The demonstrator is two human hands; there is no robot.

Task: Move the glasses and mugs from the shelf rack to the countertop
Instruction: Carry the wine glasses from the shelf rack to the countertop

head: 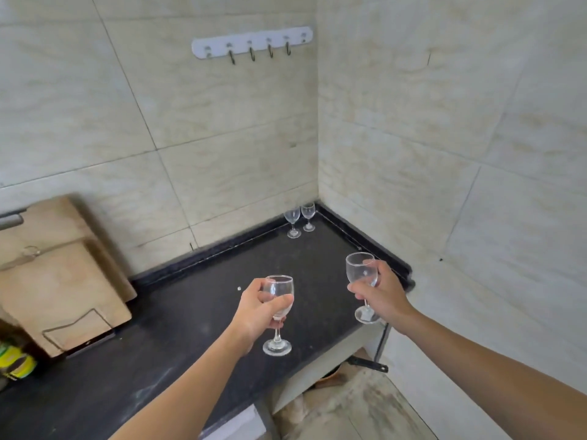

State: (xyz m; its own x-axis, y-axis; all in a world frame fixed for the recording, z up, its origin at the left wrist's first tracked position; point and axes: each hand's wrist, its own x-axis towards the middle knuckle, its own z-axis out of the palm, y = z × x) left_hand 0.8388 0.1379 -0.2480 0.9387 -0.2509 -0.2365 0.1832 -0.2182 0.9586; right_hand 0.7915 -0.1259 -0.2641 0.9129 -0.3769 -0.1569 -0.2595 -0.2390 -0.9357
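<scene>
Left grip [259, 309] round wine glass [281, 289] bowl, right grip [381, 295] round second glass [360, 268]

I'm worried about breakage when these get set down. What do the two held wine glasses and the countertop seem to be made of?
The left glass in the left hand and the right glass in the right hand look like clear, glossy glass: you see straight through them. The countertop looks like dark polished stone, perhaps granite, from its speckle and sheen; laminate is possible.
</scene>
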